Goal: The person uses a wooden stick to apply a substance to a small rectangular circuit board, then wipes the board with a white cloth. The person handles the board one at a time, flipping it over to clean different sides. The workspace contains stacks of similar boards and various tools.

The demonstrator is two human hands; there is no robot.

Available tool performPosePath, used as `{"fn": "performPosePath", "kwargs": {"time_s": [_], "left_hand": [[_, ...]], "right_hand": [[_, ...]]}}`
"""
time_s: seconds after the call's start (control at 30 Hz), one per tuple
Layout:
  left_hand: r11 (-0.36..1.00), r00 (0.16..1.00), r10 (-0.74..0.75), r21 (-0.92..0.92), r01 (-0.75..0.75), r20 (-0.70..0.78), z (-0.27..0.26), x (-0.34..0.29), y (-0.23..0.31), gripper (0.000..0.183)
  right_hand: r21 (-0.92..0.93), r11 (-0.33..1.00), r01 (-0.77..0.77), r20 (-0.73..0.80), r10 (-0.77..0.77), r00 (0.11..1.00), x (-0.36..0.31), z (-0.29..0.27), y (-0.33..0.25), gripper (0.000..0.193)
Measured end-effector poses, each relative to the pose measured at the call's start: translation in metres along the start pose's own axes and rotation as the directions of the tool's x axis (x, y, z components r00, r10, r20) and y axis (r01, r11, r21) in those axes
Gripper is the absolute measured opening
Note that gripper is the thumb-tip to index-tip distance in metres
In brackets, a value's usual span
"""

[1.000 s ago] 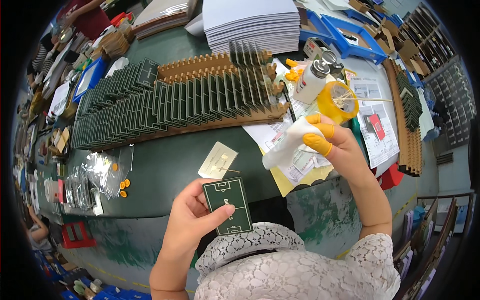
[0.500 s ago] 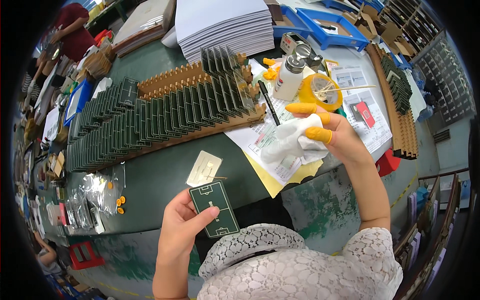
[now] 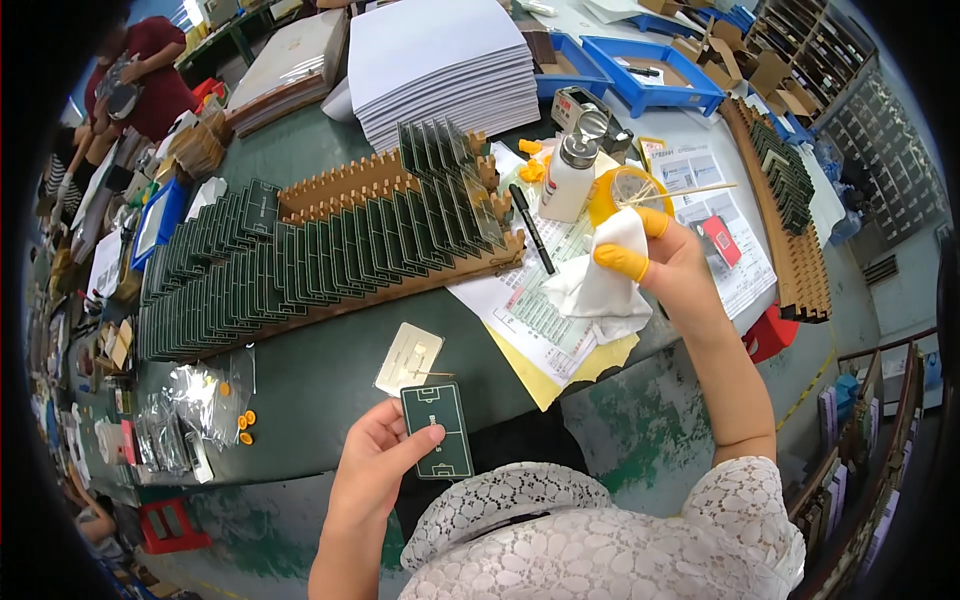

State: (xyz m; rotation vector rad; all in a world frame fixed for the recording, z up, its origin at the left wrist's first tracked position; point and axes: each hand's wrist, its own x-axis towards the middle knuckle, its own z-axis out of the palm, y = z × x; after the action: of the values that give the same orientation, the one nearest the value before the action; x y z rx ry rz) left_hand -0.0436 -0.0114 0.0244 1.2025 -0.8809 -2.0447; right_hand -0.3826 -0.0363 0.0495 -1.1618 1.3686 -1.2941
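Observation:
My left hand (image 3: pixel 372 458) grips a dark green card (image 3: pixel 452 408) with white pitch-like lines, its thumb lying across the face. The card is held just past the table's near edge. In my right hand (image 3: pixel 678 268), which wears yellow finger cots, a crumpled white cloth (image 3: pixel 612 285) is pinched and hangs over printed sheets. Just beyond the green card lies a cream card (image 3: pixel 410 352) with a thin stick (image 3: pixel 432 374) by its lower edge. Many similar green cards (image 3: pixel 350 245) stand in rows in a slotted brown rack (image 3: pixel 345 190).
A white bottle with a metal top (image 3: pixel 568 188), a yellow tape roll (image 3: pixel 602 203) and a black marker (image 3: pixel 533 230) stand or lie beyond the cloth. Farther back are a white paper stack (image 3: pixel 440 65) and a blue tray (image 3: pixel 655 95). Clear bags (image 3: pixel 200 390) lie at left.
My right hand has turned and gathered the cloth, which now hangs lower from its fingers. My left hand has shifted slightly right with the card, now held more upright.

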Motion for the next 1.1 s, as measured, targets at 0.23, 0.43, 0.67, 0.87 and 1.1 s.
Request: {"fn": "performPosePath", "kwargs": {"time_s": [0.23,0.43,0.67,0.87,1.1], "left_hand": [[0.993,0.999,0.053,0.103,-0.053,-0.005,0.002,-0.002,-0.001,0.031],[0.962,0.969,0.244,0.137,-0.237,-0.038,0.010,-0.008,0.003,0.025],[0.991,0.992,0.096,0.100,-0.088,-0.081,0.003,-0.012,0.014,0.016],[0.998,0.996,0.048,-0.029,-0.050,-0.078,0.002,-0.016,0.019,0.020],[0.995,0.998,0.062,-0.073,-0.064,-0.032,0.001,-0.017,0.018,0.023]], "right_hand": [[-0.825,0.425,0.372,0.033,-0.622,0.782,0.039,-0.025,-0.005,0.030],[-0.927,-0.130,0.352,0.334,-0.711,0.618,0.073,-0.012,-0.005,0.026],[-0.911,-0.297,0.287,0.413,-0.659,0.629,0.082,-0.009,-0.002,0.020],[-0.914,-0.293,0.280,0.405,-0.632,0.661,0.081,-0.004,0.000,0.016],[-0.894,-0.197,0.403,0.415,-0.704,0.576,0.060,0.004,-0.012,0.017]]}}
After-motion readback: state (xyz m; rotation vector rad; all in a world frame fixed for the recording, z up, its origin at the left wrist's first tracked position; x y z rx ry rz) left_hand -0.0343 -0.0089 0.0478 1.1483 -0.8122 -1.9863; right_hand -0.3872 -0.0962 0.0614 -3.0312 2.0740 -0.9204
